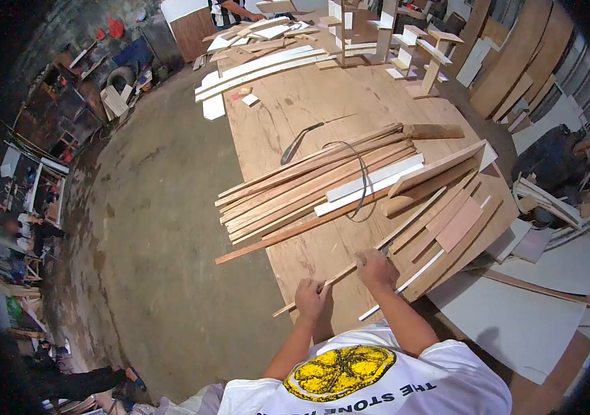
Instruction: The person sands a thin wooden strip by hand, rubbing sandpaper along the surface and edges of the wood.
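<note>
Near the table's front edge, my left hand (311, 299) is closed around a thin wooden strip (340, 276), close to its lower left end. My right hand (377, 270) is closed farther up along the same strip, with a small dark thing at its fingers that I cannot make out. The strip lies slantwise over the plywood table (295, 259). Beyond my hands lies a stack of long wooden strips (308, 187) with two white strips (371, 185) and a dark cable loop (364, 173) on top. Flat wooden pieces (459, 225) lie right of my right hand.
A dark-handled tool (296, 144) lies behind the stack. White boards (267, 75) and upright wooden frames (405, 48) occupy the far end, where a person (229, 12) stands. White sheets (516, 318) lean low at the right. Other people (42, 232) are at the left.
</note>
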The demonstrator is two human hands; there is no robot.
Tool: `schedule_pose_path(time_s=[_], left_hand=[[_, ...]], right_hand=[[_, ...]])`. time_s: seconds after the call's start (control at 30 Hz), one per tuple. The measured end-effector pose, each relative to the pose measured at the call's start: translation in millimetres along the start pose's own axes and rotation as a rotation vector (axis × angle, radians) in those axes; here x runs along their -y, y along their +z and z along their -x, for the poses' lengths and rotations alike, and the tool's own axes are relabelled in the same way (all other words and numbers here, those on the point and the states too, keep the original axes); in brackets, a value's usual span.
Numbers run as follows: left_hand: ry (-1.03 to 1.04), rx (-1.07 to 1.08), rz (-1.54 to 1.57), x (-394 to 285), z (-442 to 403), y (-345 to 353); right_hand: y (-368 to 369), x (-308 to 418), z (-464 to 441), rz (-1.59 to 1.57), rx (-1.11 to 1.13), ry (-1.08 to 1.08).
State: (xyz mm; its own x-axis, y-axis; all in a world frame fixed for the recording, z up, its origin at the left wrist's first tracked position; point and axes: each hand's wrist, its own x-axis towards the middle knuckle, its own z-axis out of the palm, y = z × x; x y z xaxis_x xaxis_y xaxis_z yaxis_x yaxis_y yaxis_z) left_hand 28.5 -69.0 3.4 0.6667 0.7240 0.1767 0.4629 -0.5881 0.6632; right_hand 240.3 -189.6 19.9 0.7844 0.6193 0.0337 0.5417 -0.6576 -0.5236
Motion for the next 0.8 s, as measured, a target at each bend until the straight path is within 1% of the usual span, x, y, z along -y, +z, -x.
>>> schedule_pose_path(time_s=[0.1, 0.13, 0.17, 0.23, 0.27, 0.37, 0.4, 0.43, 0.5, 0.6, 0.7, 0.73, 0.8], left_hand=[[-0.008, 0.006, 0.002, 2, -1, 7], [-0.003, 0.008, 0.001, 4, -1, 7], [0.000, 0.012, -0.003, 6, 0, 6], [0.008, 0.019, -0.006, 6, -1, 6], [0.000, 0.026, -0.002, 6, -2, 6], [-0.030, 0.051, 0.005, 10, 2, 9], [-0.046, 0.057, 0.005, 6, 0, 6], [-0.063, 0.060, 0.005, 3, -1, 4], [-0.033, 0.034, -0.004, 2, -1, 3], [0.001, 0.015, -0.024, 10, -3, 12], [-0.006, 0.034, -0.007, 12, -2, 12], [-0.018, 0.047, 0.003, 12, -2, 10], [-0.034, 0.045, -0.012, 12, -1, 10]], right_hand=[[-43, 60, 13, 0.164, 0.093, 0.197], [-34, 64, 21, 0.109, 0.156, 0.225], [-19, 60, 32, 0.059, 0.131, 0.132], [-21, 76, 37, -0.036, 0.076, -0.058], [-34, 70, 37, 0.025, 0.243, 0.046], [-63, 71, 8, 0.205, 0.315, 0.250], [-29, 36, 7, 0.141, 0.152, 0.108], [-27, 36, 11, 0.143, 0.093, 0.086], [-23, 43, 18, 0.143, -0.025, 0.044], [8, 54, 39, 0.075, 0.194, 0.173], [-35, 77, 31, 0.031, 0.287, -0.055], [-67, 98, 23, 0.070, 0.377, 0.122], [-83, 92, 6, 0.134, 0.314, 0.224]])
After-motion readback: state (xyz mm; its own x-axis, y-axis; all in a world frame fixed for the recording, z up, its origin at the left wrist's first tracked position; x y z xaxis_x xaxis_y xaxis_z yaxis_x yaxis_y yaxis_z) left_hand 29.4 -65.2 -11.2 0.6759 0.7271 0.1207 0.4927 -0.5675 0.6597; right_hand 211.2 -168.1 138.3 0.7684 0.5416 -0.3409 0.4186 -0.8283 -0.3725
